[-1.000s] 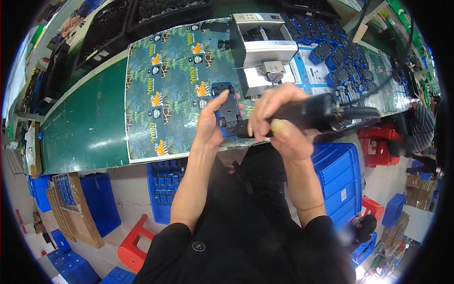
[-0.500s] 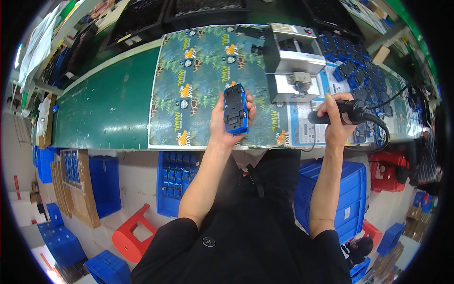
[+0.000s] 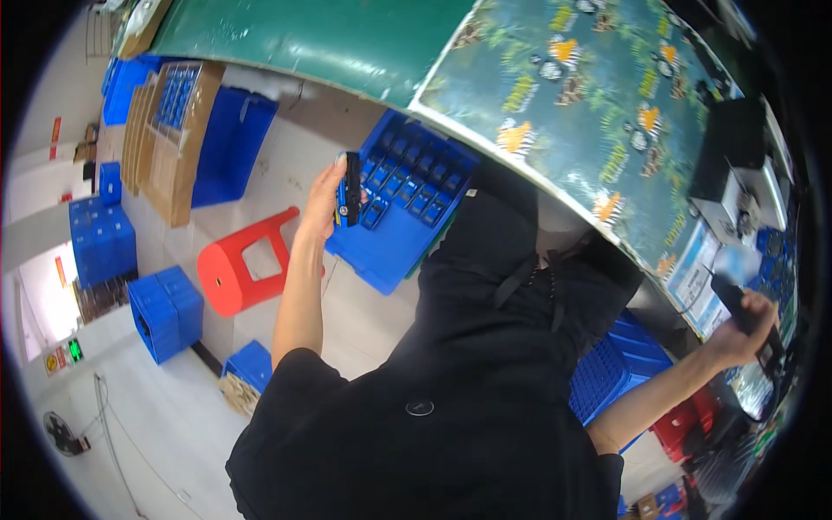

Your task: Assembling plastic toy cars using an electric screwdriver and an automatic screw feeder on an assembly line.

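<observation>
- While clasping a toy car [image 3: 351,186] in the left hand [image 3: 322,204], shows it edge-on: blue left, black right, wheel [image 3: 345,211] near.
- Holds it by a blue bin [image 3: 374,258], left.
- Grasps a black tool [image 3: 732,299] in the right hand [image 3: 745,335].

Shirt: plain black short-sleeved fabric T-shirt [image 3: 416,464], lower middle of the frame
Chest emblem: small round badge with a thin pale outline [image 3: 420,408], lower centre
Sleeves: loose, black, wide-hemmed fabric sleeves [image 3: 303,381]
Legwear: black fabric trousers [image 3: 472,251], middle of the frame
Ties: flat dark fabric strips [image 3: 517,282], right of centre
Hands: left hand [image 3: 322,199] and right hand [image 3: 745,329], both bare
</observation>
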Demonstrator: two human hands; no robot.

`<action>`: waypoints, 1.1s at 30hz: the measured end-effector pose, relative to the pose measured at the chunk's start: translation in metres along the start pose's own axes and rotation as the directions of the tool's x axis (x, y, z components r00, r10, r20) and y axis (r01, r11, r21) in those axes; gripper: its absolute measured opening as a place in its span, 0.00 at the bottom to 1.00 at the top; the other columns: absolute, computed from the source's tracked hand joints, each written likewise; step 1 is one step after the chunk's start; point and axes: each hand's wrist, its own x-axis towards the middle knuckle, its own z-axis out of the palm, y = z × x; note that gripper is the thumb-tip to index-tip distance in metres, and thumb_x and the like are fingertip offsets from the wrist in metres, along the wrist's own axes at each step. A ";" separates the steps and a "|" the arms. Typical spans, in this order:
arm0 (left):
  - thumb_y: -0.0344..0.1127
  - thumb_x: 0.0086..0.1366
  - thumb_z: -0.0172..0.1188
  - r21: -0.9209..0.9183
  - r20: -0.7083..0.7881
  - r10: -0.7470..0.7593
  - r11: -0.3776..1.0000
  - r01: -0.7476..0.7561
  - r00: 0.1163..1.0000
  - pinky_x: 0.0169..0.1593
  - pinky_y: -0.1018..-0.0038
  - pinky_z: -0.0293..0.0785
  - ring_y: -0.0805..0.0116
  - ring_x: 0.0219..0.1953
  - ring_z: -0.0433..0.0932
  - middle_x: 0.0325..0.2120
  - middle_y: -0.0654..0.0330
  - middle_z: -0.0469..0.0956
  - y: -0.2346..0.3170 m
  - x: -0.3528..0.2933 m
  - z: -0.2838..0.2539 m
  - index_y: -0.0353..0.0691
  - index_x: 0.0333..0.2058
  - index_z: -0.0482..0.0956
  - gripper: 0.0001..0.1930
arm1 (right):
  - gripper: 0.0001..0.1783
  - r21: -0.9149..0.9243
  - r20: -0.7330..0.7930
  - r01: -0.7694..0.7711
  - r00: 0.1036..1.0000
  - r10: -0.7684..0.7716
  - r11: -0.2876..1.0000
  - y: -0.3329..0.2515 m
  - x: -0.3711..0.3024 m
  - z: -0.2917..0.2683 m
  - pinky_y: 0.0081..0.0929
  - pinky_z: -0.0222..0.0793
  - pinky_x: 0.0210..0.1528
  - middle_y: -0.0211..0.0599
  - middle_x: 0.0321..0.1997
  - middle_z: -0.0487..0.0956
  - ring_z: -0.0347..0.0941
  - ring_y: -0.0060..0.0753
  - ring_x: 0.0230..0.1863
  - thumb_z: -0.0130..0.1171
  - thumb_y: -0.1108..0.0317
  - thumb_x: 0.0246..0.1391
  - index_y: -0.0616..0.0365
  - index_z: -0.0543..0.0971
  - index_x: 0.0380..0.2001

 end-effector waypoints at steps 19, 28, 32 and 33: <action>0.36 0.48 0.70 0.851 -0.471 0.060 0.292 0.436 0.880 0.63 0.52 0.62 0.47 0.63 0.62 0.62 0.47 0.61 -0.362 0.070 -0.087 0.43 0.59 0.62 0.40 | 0.13 -0.230 -0.117 -0.057 0.993 0.031 0.972 -0.018 0.017 0.017 0.36 0.67 0.49 0.36 0.30 0.72 0.69 0.36 0.35 0.53 0.68 0.60 0.66 0.81 0.42; 0.41 0.49 0.73 0.472 -0.593 -0.215 0.688 0.551 0.776 0.57 0.62 0.71 0.48 0.56 0.72 0.56 0.43 0.69 -0.432 0.065 -0.096 0.35 0.56 0.69 0.37 | 0.13 -0.183 -0.138 -0.034 0.990 0.008 0.982 -0.011 0.017 0.003 0.37 0.69 0.50 0.37 0.31 0.74 0.72 0.36 0.35 0.53 0.67 0.61 0.66 0.80 0.37; 0.40 0.50 0.73 0.422 -0.310 -0.223 0.839 0.344 0.924 0.49 0.66 0.75 0.57 0.43 0.81 0.39 0.48 0.82 -0.395 0.066 -0.046 0.31 0.44 0.79 0.25 | 0.14 -0.111 -0.133 -0.021 0.991 0.006 0.994 -0.005 0.009 0.000 0.41 0.65 0.53 0.37 0.31 0.70 0.68 0.37 0.37 0.50 0.64 0.64 0.66 0.78 0.37; 0.40 0.50 0.73 0.433 -0.309 -0.208 0.838 0.333 0.928 0.49 0.66 0.75 0.57 0.43 0.81 0.39 0.48 0.82 -0.373 0.063 -0.032 0.31 0.44 0.79 0.25 | 0.13 -0.053 -0.080 -0.040 0.996 0.036 0.998 -0.004 0.011 -0.004 0.41 0.64 0.53 0.37 0.31 0.70 0.68 0.37 0.36 0.50 0.64 0.64 0.65 0.76 0.36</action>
